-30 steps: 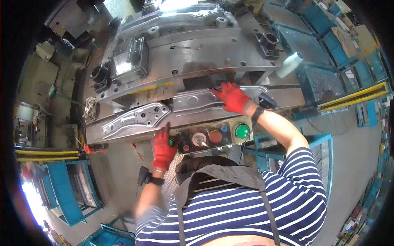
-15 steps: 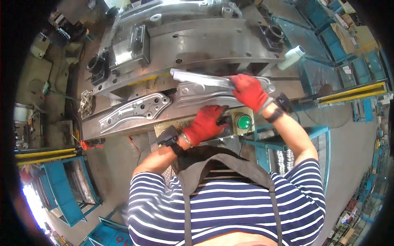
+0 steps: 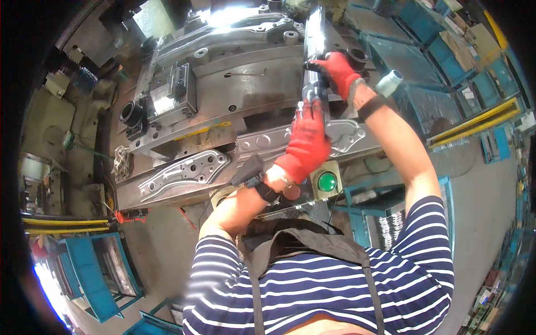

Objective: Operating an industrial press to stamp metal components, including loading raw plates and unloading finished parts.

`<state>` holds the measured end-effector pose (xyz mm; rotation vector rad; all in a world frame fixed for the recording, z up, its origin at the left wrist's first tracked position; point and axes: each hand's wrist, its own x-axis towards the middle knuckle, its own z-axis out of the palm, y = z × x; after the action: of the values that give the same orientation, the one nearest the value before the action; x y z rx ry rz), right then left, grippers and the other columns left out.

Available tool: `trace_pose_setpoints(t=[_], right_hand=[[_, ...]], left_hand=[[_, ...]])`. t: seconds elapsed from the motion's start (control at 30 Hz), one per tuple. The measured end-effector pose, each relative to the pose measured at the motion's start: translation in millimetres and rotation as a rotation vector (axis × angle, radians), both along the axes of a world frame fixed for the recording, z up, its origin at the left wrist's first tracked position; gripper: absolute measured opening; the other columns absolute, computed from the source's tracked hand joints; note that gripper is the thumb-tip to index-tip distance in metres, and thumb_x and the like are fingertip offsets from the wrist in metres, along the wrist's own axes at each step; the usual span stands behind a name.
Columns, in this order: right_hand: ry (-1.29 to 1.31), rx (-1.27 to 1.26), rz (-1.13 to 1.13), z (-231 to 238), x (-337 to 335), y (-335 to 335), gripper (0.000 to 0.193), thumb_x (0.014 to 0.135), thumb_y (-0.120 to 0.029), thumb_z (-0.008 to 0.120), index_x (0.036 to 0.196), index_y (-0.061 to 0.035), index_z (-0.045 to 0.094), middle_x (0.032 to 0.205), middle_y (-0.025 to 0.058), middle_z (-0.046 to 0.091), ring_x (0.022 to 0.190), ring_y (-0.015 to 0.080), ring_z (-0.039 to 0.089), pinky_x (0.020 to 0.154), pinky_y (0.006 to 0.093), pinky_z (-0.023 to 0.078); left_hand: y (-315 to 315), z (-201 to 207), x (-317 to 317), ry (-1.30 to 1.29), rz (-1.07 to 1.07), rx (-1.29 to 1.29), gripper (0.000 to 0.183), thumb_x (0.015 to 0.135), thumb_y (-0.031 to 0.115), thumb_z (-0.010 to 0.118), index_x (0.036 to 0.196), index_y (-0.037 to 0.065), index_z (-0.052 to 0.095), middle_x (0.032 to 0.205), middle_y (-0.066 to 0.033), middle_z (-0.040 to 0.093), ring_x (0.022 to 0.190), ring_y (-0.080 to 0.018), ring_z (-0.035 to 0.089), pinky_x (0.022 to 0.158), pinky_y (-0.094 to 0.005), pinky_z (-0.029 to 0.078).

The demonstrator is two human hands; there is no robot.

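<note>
A long, shiny stamped metal part (image 3: 315,42) stands lengthwise away from me over the right side of the press die. My right hand (image 3: 338,73), in a red glove, is closed around its right edge near the middle. At its near end, my red-gloved left hand (image 3: 306,139) grips it, the fingertips lying on the metal. Beneath my left hand a flat stamped part (image 3: 259,142) with round dimples is partly hidden. Another stamped part (image 3: 187,174) with holes rests on the bench edge to the left.
The steel die (image 3: 240,89) fills the far side, with a loose rod-like tool (image 3: 244,74) on top. A formed part (image 3: 240,30) sits further back. A pale bottle (image 3: 389,82) stands at right. Near me is a green button (image 3: 326,181); blue racks (image 3: 92,273) stand around.
The metal part has swung from lying crosswise to pointing away from me. My right hand moved forward with it, and my left hand rose from near the button box to its near end.
</note>
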<state>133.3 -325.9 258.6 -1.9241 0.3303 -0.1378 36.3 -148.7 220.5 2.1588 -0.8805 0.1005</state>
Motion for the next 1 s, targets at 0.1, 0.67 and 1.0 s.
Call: trace_pose_setpoints(t=[0.1, 0.67, 1.0], right_hand=[[0.028, 0.095, 0.156, 18.1, 18.4, -7.5, 0.024, 0.080, -0.029, 0.069, 0.082, -0.0060, 0.060, 0.065, 0.0000, 0.053, 0.052, 0.0110, 0.050, 0.044, 0.0271, 0.038], [-0.295, -0.243, 0.331, -14.6, 19.9, -24.9, 0.038, 0.084, -0.033, 0.063, 0.100, 0.0022, 0.062, 0.082, 0.0063, 0.063, 0.077, 0.0151, 0.055, 0.078, 0.0315, 0.045], [-0.335, 0.706, 0.434, -39.5, -33.2, -17.5, 0.034, 0.094, -0.019, 0.045, 0.122, -0.0022, 0.054, 0.106, 0.0058, 0.061, 0.090, 0.0138, 0.060, 0.080, 0.0278, 0.050]], left_hand=[[-13.3, 18.9, 12.9, -0.009, 0.067, -0.159, 0.083, 0.070, 0.008, 0.068, 0.135, -0.013, 0.021, 0.135, -0.0341, 0.031, 0.127, -0.0443, 0.033, 0.105, -0.0413, 0.031], [-51.2, -20.9, 13.6, 0.064, 0.185, -0.321, 0.087, 0.070, 0.007, 0.068, 0.136, -0.015, 0.016, 0.138, -0.0344, 0.027, 0.130, -0.0443, 0.029, 0.110, -0.0385, 0.025], [13.5, 43.1, 52.3, 0.228, -0.435, -0.250, 0.078, 0.067, 0.021, 0.080, 0.130, -0.001, 0.041, 0.123, -0.0198, 0.049, 0.119, -0.0290, 0.045, 0.101, -0.0360, 0.035]])
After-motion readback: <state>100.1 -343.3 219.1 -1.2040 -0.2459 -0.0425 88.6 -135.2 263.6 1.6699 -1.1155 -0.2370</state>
